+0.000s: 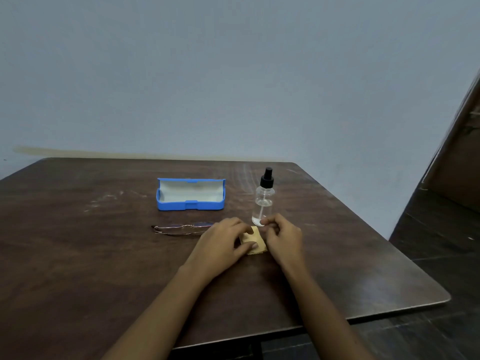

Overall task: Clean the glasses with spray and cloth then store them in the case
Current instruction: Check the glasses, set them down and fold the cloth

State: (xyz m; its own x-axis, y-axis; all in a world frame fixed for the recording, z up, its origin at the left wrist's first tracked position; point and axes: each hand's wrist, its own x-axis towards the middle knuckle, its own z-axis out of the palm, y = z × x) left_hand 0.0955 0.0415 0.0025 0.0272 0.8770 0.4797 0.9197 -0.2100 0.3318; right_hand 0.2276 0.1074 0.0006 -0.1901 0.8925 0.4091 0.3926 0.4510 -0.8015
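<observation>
A small folded tan cloth [255, 241] lies on the dark wooden table [104, 255]. My left hand [223, 242] presses on its left side, thumb and fingers on the fabric. My right hand [283, 236] pinches its upper right edge. The thin-framed glasses [179, 228] lie folded just left of my left hand, untouched. Behind them a blue case [191, 194] stands open, its pale lining showing and nothing inside. A clear spray bottle [264, 201] with a black pump top stands upright just behind my right hand.
The table's right edge and rounded corner [441, 297] lie close to my right arm, with dark floor [441, 242] beyond. A plain wall [233, 74] rises behind the table. A brown wooden panel [462, 157] leans at far right.
</observation>
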